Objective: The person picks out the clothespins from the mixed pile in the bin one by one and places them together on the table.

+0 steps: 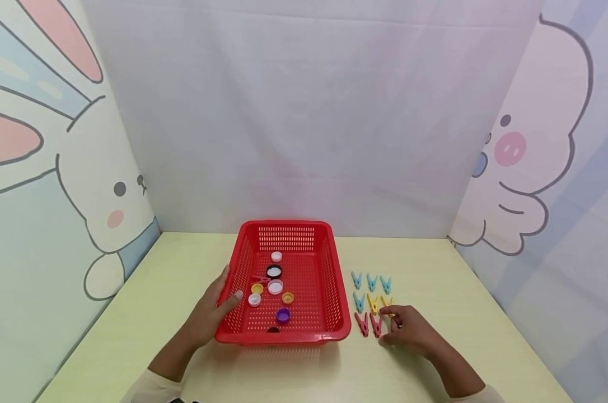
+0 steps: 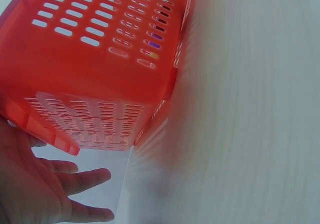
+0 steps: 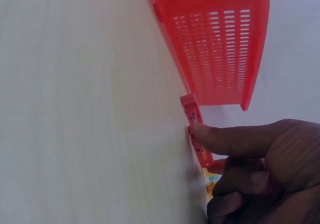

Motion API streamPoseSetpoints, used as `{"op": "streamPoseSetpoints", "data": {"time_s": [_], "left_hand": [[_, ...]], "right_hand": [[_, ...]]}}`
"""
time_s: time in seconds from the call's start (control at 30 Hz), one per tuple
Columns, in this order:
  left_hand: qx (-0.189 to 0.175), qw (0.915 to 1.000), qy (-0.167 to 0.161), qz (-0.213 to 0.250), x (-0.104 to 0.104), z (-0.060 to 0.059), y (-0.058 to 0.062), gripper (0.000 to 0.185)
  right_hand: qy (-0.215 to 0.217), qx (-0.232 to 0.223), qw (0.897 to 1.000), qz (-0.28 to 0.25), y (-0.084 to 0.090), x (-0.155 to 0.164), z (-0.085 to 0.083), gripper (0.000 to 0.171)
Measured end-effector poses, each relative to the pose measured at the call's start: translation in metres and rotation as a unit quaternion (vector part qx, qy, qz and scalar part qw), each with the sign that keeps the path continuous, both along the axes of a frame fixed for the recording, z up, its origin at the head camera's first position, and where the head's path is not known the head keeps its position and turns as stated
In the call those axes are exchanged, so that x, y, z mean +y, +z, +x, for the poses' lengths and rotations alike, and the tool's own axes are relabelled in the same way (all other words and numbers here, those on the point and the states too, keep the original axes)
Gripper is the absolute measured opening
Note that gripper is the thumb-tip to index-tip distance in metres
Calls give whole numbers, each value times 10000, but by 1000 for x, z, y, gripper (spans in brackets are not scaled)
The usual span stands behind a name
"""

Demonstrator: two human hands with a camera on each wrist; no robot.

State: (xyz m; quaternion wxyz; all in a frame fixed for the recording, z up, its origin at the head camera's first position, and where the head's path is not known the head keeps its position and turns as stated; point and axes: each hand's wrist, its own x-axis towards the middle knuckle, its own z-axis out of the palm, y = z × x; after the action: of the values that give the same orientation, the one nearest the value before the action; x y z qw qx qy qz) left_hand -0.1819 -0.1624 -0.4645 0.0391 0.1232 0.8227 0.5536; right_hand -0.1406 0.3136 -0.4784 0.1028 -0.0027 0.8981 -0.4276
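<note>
A red plastic basket (image 1: 341,313) stands on the table, with several bottle caps and a red clothespin (image 1: 261,279) inside. At its left rim is my left hand (image 1: 208,313), thumb over the edge and fingers outside; in the left wrist view, some of those fingers extend loosely away from the wall. To the basket's right, my right hand (image 1: 407,331) pinches a red clothespin (image 1: 376,324) lying in the front row, beside another red clothespin (image 1: 362,324). Close behind the hand is a yellow clothespin (image 1: 386,301), partly covered by its fingers.
Rows of clothespins lie right of the basket: several blue ones (image 1: 372,281) at the back, and a yellow one (image 1: 373,303) in the middle row. Among the caps are a purple cap (image 1: 283,315) and a black-rimmed cap (image 1: 274,271). A white cloth wall (image 1: 304,140) closes the far side.
</note>
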Motion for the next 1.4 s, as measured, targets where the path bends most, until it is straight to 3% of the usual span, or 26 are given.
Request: {"op": "streamPoseSetpoints", "data": {"time_s": [0.4,0.7,1.07,1.4], "left_hand": [[85,9998,-115,138,4,-1,3,104],[-19,10000,19,44,2,1,3,103],[-84,10000,31,34,2,-3,-2,104],[12,10000,-26,70,2,-2,0,103]], "right_hand": [[-69,344,9994,67,21,2,7,69],[207,564,9982,-42,43,-9,7,67],[764,1171,9901,-128,97,-27,-7,64],[1288,1813,9749,-44,143,-62,-28,64]]}}
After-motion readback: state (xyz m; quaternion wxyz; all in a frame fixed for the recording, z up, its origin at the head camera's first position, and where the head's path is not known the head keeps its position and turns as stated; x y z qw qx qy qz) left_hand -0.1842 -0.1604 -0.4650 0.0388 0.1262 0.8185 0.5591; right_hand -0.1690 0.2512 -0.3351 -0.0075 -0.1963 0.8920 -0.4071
